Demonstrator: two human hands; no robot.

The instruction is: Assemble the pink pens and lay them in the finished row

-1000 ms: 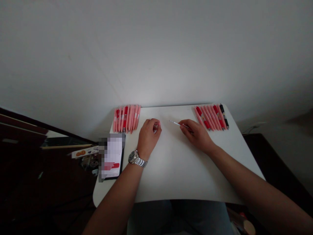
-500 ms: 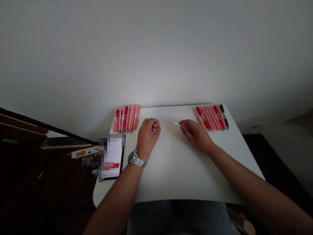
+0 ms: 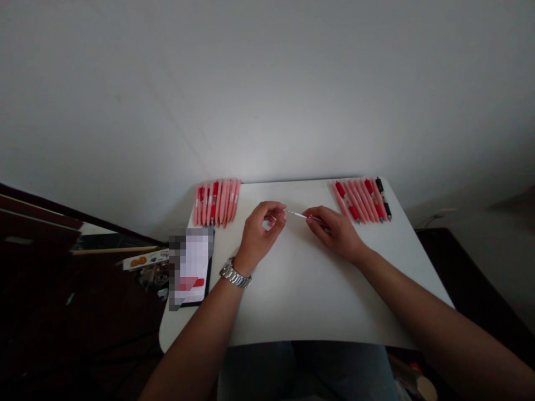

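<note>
My right hand [image 3: 332, 231] is closed in a pinch around a thin white pen refill [image 3: 297, 214], whose narrow end points left across the gap between my hands. Its other end is covered by my right fingers. My left hand [image 3: 264, 225], with a metal watch [image 3: 235, 273] on the wrist, has thumb and forefinger pinched together right at the refill's left end. Whatever small piece sits in that pinch is too hidden to name, and I cannot tell whether it touches the refill. Both hands are above the white table [image 3: 301, 301].
A row of pink and red pens [image 3: 221, 200] lies at the back left. Another row of pink, red and black pens [image 3: 361, 200] lies at the back right. A phone [image 3: 194, 267] rests on the left edge. The wall [image 3: 267, 111] stands behind the table.
My left hand has moved right, so its pinched fingertips are now at the refill's end. The right hand and refill have hardly moved.
</note>
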